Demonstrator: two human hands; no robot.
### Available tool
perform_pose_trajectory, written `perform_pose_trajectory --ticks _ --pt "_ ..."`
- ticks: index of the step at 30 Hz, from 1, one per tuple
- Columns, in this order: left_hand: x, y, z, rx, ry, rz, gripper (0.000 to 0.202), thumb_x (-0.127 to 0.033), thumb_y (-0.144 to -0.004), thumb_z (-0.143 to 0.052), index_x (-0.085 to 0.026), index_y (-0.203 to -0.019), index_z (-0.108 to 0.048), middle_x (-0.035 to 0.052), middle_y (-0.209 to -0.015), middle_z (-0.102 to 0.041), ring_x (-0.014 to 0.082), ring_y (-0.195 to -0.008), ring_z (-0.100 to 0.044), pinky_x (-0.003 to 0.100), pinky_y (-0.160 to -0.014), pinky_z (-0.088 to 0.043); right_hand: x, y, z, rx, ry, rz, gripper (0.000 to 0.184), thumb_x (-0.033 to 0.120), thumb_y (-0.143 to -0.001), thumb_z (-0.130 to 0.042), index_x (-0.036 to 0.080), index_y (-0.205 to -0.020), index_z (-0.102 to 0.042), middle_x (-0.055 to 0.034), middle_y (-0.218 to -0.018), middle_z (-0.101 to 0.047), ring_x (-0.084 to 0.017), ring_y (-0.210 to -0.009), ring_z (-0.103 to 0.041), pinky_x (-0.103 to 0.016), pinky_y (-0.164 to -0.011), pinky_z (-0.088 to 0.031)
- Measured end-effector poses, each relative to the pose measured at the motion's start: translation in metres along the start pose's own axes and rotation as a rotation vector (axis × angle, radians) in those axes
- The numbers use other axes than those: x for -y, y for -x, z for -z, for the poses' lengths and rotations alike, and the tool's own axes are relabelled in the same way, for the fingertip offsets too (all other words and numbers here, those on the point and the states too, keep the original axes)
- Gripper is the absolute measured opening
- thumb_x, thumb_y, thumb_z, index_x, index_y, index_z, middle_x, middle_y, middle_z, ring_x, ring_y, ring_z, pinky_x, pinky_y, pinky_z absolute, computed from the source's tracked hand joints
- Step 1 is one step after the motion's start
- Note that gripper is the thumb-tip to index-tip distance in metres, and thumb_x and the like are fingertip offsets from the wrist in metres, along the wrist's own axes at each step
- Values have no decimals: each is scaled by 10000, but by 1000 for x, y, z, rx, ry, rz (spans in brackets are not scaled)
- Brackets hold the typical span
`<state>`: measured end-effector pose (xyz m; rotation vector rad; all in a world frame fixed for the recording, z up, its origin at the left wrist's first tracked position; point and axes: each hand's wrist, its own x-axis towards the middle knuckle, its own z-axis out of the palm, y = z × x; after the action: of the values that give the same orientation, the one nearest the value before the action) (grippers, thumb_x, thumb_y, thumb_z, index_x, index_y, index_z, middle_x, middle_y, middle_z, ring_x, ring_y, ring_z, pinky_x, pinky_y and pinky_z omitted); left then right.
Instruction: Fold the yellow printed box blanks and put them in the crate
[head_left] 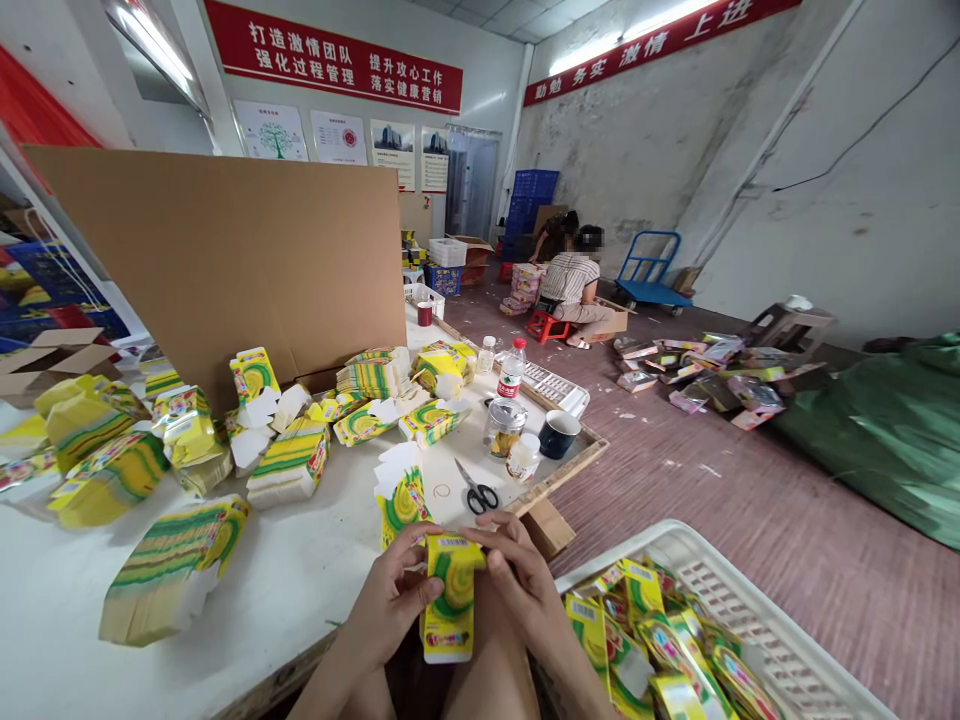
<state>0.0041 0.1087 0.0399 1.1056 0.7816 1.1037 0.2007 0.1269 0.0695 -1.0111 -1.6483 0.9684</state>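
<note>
A small yellow and green printed carton (450, 600) is upright in front of me, held from both sides. My left hand (390, 600) grips its left edge, thumb on the front face. My right hand (517, 575) closes over its top right corner, fingers curled on the top flap. Just behind it, one more open carton (401, 500) stands on the white table (300, 570). A white plastic crate (750, 610) at my right holds several finished cartons of the same print.
Stacks of flat cartons (172, 570) cover the table's left half before a large cardboard sheet (225, 250). Scissors (476, 492), a jar, a dark mug (559, 433) and bottles stand near the table's right edge. A person sits on a red stool (545, 325) across the floor.
</note>
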Motion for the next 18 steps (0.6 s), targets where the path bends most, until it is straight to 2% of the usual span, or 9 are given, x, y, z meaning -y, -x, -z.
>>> perform_pose_trajectory --ticks 2,3,6,9,14,18 --pt "2 0 1 0 -43 -18 431 -344 -864 -700 -270 -1248 -519 85 -1160 -741 213 -878 -732 310 -761 -547 2 0 2 63 -15 -85 385 520 -901 -563 225 -1057 -754 -66 -879 -669 -247 -878 -627 -357 -800 -504" --pt "3 0 1 8 -65 -26 436 -336 -878 -682 -270 -1273 -510 87 -1188 -732 217 -915 -725 319 -795 -546 2 -1 1 84 0 -138 361 470 -880 -602 215 -1105 -723 -20 -754 -620 -205 -736 -598 -314 -697 -486" --pt "3 2 -1 45 -121 -38 447 -318 -921 -618 -267 -1343 -481 93 -1281 -693 240 -1090 -678 354 -925 -519 2 -2 -6 61 128 -219 315 287 -803 -648 194 -1104 -657 74 -600 -444 -132 -543 -444 -249 -541 -354" --pt "-1 3 -3 79 -140 -36 475 -321 -930 -594 -265 -1385 -469 96 -1316 -676 258 -1173 -643 372 -963 -511 3 -3 -10 34 236 -198 252 231 -787 -594 193 -1033 -635 87 -580 -396 -127 -522 -417 -251 -526 -309" --pt "-6 1 -6 39 -91 -18 564 -352 -877 -669 -245 -1398 -479 114 -1242 -718 270 -1098 -683 355 -870 -539 3 -1 -15 70 298 -215 365 241 -759 -592 189 -1120 -575 95 -577 -405 -139 -514 -434 -252 -532 -321" --pt "-5 -1 -9 6 -79 -8 592 -364 -854 -697 -235 -1396 -496 121 -1230 -724 274 -1065 -692 345 -838 -535 0 2 -21 41 350 -261 364 242 -773 -572 199 -1134 -550 104 -548 -382 -151 -505 -436 -256 -540 -318"
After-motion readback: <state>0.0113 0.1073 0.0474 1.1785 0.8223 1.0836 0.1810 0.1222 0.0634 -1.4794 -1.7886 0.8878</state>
